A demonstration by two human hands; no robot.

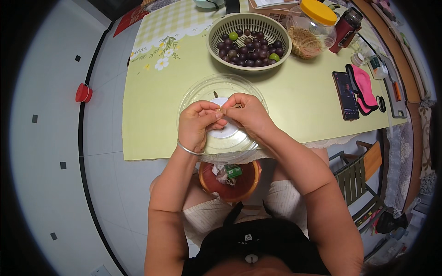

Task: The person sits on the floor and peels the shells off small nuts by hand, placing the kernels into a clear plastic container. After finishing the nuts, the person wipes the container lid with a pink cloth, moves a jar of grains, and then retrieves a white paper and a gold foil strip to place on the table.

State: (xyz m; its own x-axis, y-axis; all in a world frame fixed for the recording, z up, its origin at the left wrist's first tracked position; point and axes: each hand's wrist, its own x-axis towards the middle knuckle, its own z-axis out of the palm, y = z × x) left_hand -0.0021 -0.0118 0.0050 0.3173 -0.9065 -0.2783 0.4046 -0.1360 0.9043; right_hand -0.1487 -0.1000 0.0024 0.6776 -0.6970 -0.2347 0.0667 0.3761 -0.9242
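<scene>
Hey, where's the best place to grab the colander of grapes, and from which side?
Take the colander by its rim, coming from the near side: left hand on the left edge, right hand at the near right, since the jar crowds its right side. It's wide, round and upright, so two spread holds should keep the loose grapes level.

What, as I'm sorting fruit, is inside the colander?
Inside the colander, many dark purple round fruits and two green ones show. The pile covers whatever lies beneath it, including much of the colander's bottom.
</scene>
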